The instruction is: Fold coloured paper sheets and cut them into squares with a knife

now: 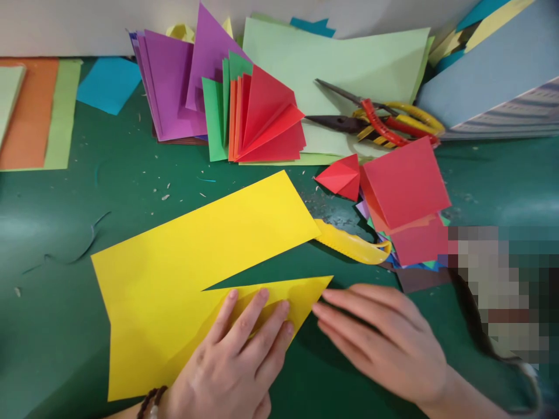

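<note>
A large yellow sheet of paper (192, 256) lies on the green table (70, 227), its near right corner folded over into a triangular flap (301, 291). My left hand (236, 361) rests flat on that flap, fingers spread and open, pressing it down. My right hand (384, 337) lies beside it with fingers stretched out, its fingertips touching the flap's pointed right tip. A dark bead bracelet sits on my left wrist.
A yellow plastic cutter (353, 244) lies just right of the sheet. Red paper squares (406, 186) and a small folded red piece (343, 176) sit beyond it. Scissors (375, 119) rest on a light green sheet (340, 64). Fanned purple, green and red papers (244, 110) stand behind.
</note>
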Tool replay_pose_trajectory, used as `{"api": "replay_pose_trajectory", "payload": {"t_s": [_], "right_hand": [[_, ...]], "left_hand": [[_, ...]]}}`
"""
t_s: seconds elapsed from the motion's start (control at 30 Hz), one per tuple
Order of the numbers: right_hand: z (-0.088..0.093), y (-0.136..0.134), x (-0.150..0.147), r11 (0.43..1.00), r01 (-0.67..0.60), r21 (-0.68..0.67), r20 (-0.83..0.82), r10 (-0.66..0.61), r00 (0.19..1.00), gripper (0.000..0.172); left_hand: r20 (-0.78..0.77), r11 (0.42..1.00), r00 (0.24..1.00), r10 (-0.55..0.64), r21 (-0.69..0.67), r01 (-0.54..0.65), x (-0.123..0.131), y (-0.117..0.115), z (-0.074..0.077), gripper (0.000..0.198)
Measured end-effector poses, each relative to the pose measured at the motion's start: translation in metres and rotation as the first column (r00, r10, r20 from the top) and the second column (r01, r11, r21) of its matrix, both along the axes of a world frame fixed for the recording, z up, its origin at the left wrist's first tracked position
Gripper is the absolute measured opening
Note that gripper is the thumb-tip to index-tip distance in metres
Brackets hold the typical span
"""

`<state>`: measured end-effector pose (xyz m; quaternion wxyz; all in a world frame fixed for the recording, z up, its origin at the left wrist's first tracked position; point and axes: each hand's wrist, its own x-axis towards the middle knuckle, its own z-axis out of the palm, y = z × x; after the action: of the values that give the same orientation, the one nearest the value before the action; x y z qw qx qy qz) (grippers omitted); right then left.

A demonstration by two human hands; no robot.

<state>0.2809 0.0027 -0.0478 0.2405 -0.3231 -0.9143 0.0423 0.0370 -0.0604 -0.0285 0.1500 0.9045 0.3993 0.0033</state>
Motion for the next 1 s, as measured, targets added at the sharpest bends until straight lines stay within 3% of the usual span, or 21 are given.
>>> {"api": "replay_pose_trajectory", "payload": {"t_s": [0.07, 0.17, 0.47, 1.0], "right_hand": [[-0.001, -0.006, -0.005, 0.994, -0.104, -0.029, 0.041, 0.105, 0.994, 0.026], [-0.002, -0.007, -0.012, 0.987, -0.148, -0.062, 0.107, 0.154, 0.982, 0.027], [0.001, -0.001, -0.015, 0.992, -0.117, -0.055, 0.131, 0.124, 0.984, 0.024], [0.000, -0.001, -0.014, 0.992, -0.112, -0.056, 0.139, 0.119, 0.983, 0.024]], "left_hand": [[-0.007, 1.000, 1.000, -0.012, 0.006, 0.012, -0.002, 0.001, 0.000, 0.055], [-0.025, 1.000, 1.000, -0.015, 0.015, 0.016, -0.004, 0.004, 0.001, 0.053], [-0.057, 0.992, 0.996, 0.072, 0.109, -0.066, -0.006, 0.003, -0.002, 0.047], [-0.035, 0.989, 0.994, 0.102, 0.113, -0.098, -0.004, 0.003, 0.001, 0.052]]}}
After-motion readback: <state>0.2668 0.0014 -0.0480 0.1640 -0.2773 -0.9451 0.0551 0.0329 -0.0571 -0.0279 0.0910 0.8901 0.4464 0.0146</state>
